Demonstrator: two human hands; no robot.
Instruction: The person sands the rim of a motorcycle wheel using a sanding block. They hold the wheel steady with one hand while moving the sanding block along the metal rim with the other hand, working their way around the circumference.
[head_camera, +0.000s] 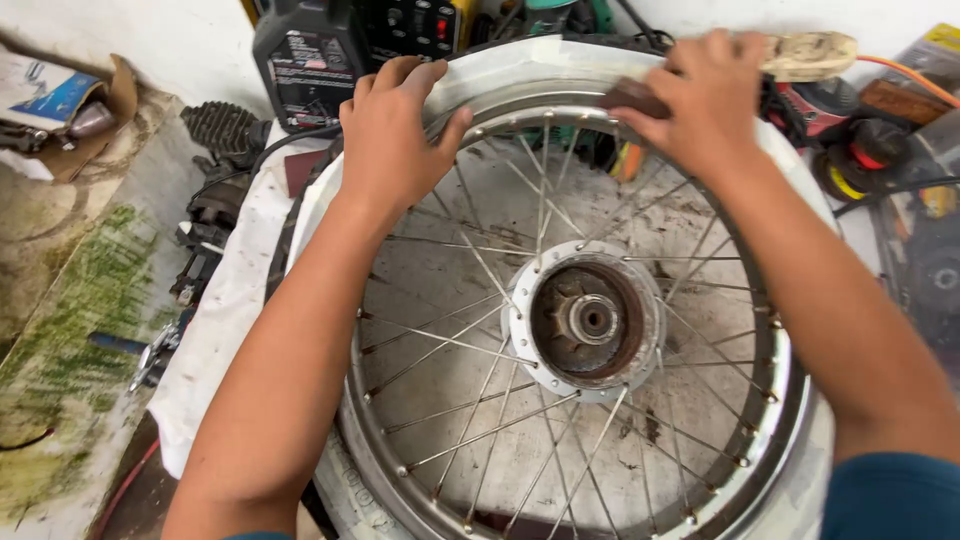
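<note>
A spoked metal motorcycle wheel rim (780, 400) lies flat in front of me, with a rusty hub (590, 320) at its centre and a white-covered tyre under it. My left hand (390, 135) grips the rim's upper left edge, thumb inside the rim. At the top right of the rim, my right hand (710, 95) presses a small brown abrasive pad (632, 97) against the inner edge.
A dark oil jug (305, 60) and a black device stand behind the wheel. Engine parts (215, 170) lie at the left on a white cloth (225, 320). A red power tool (835, 110) and cables sit at the right. A cardboard box (60, 110) rests on the stained surface at far left.
</note>
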